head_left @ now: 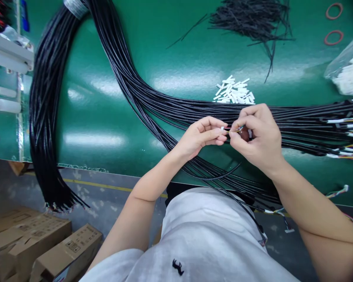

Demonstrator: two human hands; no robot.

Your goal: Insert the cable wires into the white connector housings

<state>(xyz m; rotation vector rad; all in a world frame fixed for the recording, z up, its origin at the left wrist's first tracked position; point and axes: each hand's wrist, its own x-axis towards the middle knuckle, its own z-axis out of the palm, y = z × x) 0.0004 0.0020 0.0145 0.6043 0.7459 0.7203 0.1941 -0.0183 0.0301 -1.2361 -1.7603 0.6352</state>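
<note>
In the head view, my left hand [204, 135] is closed, its thumb and fingertips pinching a small white connector [222, 129]. Thin coloured wires [228, 131] run from that piece to my right hand [259, 135]. The fingers of my right hand are closed on these wires, and part of them is hidden in its grip. Both hands are held above a long bundle of black cables [176, 107] lying across the green table. Just beyond my hands is a small pile of short white tubes [233, 91].
Thin black strips [250, 17] lie heaped at the back of the green table [91, 117]. Two reddish rings [333, 37] and a clear bag of white pieces [351, 70] are at the right. Cable ends hang over the front edge at left, above cardboard boxes [66, 250].
</note>
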